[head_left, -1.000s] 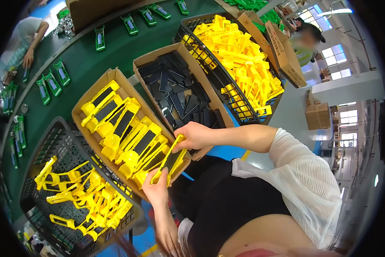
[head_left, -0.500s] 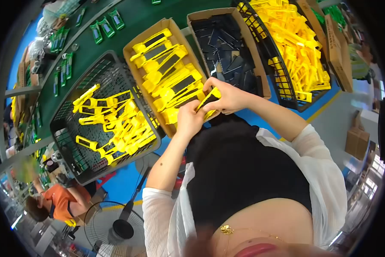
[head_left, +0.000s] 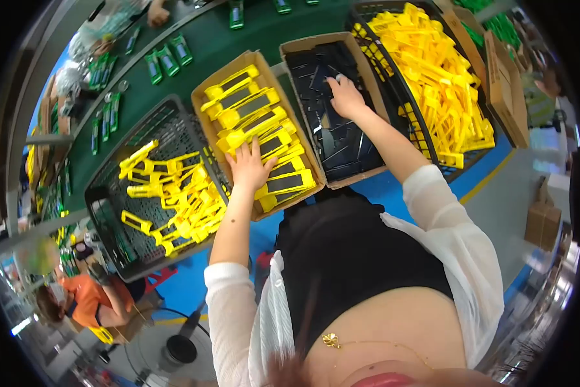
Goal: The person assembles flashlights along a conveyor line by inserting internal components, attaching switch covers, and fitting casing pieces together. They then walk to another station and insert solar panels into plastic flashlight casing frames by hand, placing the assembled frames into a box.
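Note:
My left hand (head_left: pixel 250 166) rests with spread fingers on yellow plastic frames with dark panels (head_left: pixel 278 143), which lie in a row in a cardboard box (head_left: pixel 203 97). My right hand (head_left: pixel 346 98) is inside the neighbouring cardboard box (head_left: pixel 290 44), among many loose thin black panels (head_left: pixel 341 138). Its fingers are bent together at the edge of one black panel (head_left: pixel 318 79); the grip is partly hidden by the hand itself.
On the left stands a black crate (head_left: pixel 167 109) with yellow frames (head_left: pixel 186 200). A second black crate (head_left: pixel 361 32) on the right is heaped with yellow parts (head_left: pixel 425 77). Green pieces (head_left: pixel 167 61) lie on the green bench (head_left: pixel 206 39). A person in orange (head_left: pixel 99 300) sits at lower left.
Both hands have separated. The yellow frame they held now lies with the others in the box. My right hand has moved into the black panels, and my left has shifted left over the frames.

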`<state>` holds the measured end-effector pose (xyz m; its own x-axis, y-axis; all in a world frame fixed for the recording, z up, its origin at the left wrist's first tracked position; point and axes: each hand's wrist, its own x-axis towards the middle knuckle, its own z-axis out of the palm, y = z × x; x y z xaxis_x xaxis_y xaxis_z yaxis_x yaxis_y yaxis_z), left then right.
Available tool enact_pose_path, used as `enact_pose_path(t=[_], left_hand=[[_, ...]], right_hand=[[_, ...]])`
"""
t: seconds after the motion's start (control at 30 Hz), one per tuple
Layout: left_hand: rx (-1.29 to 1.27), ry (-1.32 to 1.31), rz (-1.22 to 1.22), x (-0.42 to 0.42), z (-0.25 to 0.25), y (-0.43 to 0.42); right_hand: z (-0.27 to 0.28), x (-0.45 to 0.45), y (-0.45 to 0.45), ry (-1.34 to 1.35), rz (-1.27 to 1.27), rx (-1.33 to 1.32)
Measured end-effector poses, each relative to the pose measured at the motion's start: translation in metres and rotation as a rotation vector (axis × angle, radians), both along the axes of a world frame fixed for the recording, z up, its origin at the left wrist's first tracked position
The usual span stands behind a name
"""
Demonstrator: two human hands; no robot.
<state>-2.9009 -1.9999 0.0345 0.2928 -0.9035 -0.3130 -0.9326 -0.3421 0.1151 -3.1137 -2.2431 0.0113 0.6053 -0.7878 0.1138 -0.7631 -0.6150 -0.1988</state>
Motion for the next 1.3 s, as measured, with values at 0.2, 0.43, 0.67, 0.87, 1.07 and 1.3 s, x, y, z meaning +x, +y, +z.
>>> enact_pose_path(t=[0.2, 0.43, 0.67, 0.87, 1.07, 1.3], left_hand=[[0.066, -0.063, 0.085, -0.023, 0.059, 0.005], [-1.358, 1.022, -0.213, 0.009, 0.317, 0.038], [-1.365, 0.936, -0.813, -0.004, 0.364, 0.055], [-1.361, 0.911, -0.863, -0.003, 0.359, 0.064], [-1.374, 0.89, -0.915, -0.001, 0.349, 0.069], [-1.419, 0.804, -0.908, 0.001, 0.364, 0.073]], right_hand=[[-0.025, 0.033, -0.041, 0.218, 0.184, -0.017], [0.224, 0.018, -0.056, -0.607, 0.457, -0.228], [0.386, 0.01, 0.029, -0.991, 0.66, -0.032], [0.394, 0.004, 0.054, -1.005, 0.643, -0.023], [0.371, 0.003, 0.059, -1.034, 0.548, 0.08], [0.309, 0.011, 0.022, -0.856, 0.451, 0.302]])
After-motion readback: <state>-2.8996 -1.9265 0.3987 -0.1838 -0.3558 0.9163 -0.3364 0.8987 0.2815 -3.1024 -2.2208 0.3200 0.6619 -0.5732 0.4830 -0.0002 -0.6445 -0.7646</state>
